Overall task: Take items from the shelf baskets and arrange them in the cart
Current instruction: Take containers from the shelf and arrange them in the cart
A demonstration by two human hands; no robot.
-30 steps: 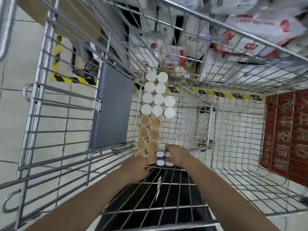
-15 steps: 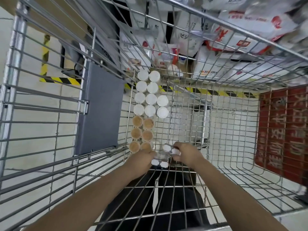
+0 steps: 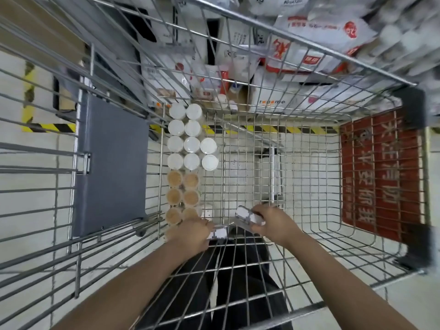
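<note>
Cart [image 3: 309, 229] floor holds white-lidded jars [image 3: 191, 144] and tan-lidded jars [image 3: 183, 189] in rows along the 9 o'clock wall; left hand [image 3: 190, 234] fingers curl round a small white-capped pack [image 3: 220, 233] at 6 o'clock, and right hand [image 3: 269, 221] grips another pack [image 3: 248, 216] just to its 3 o'clock. Best to set each pack upright, touching the tan row's near end, and seat it flat on the wire before letting go.

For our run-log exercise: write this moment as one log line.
left hand: holds small pack | right hand: holds small pack | cart: white-lidded and tan-lidded jars in rows, left side
</note>
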